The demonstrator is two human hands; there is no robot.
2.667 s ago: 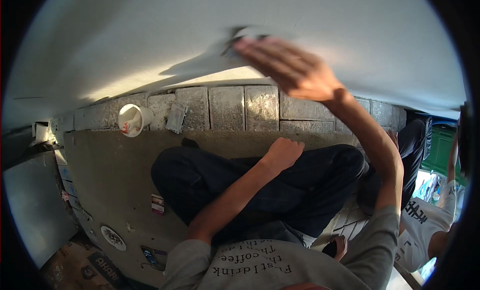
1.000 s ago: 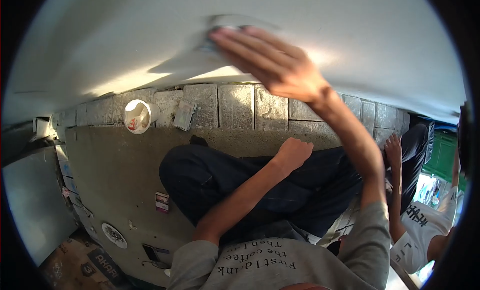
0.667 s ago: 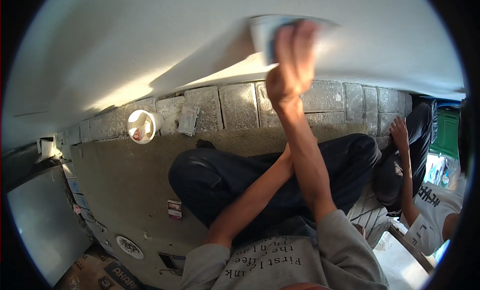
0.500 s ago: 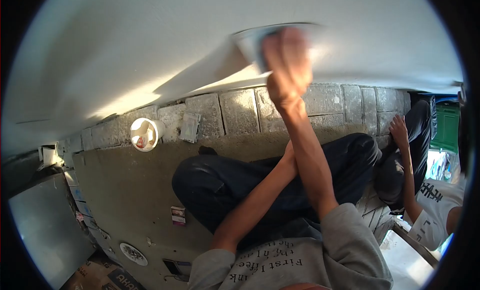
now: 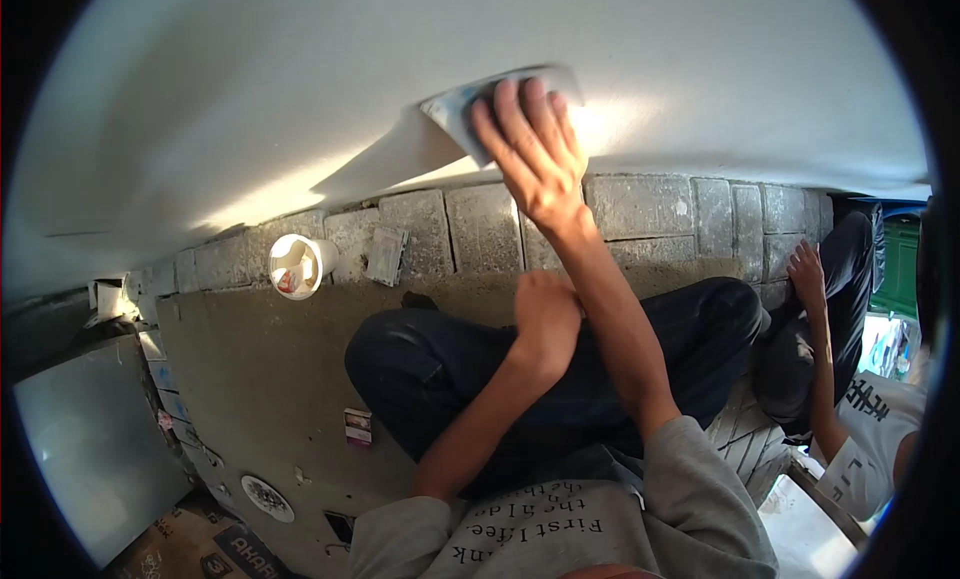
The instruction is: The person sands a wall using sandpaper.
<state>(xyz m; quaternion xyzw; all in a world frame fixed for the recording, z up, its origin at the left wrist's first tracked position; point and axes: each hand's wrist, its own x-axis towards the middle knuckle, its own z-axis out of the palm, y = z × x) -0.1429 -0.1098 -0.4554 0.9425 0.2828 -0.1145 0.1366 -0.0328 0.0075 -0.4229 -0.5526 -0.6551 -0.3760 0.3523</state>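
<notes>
With 12 o'clock at the top of the view, the pale wall [image 5: 300, 59] curves across from 10 to 2. Below it, the sandy-grey ground [image 5: 250, 349] fills the 8 to 9 o'clock side, and a row of paving blocks [image 5: 640, 204] runs along the foot of the wall. The wearer's dark-trousered legs [image 5: 440, 364] lie folded just under the centre. Between 3 and 4 o'clock sits another person [image 5: 880, 409] in a printed pale shirt, one hand [image 5: 806, 274] resting near the knee. A smooth grey panel [image 5: 100, 439] stands at 8, and a brown cardboard box [image 5: 190, 544] marked AKARI is between 7 and 8.

The right hand [image 5: 530, 144], just past 12, has its fingers spread over a flat pale sheet [image 5: 452, 112]; its grip keeps that sheet against the wall, one corner pointing to 10. The left hand [image 5: 547, 314], at the right one's 6 o'clock, is loosely curled beside the right forearm; I cannot tell whether its grip closes on anything.

A white bucket [image 5: 325, 257] is at 9, with a flat clear case [image 5: 387, 255] at its 3 o'clock side. A round plate [image 5: 267, 499] and a smaller packet [image 5: 358, 427] lie toward 7
</notes>
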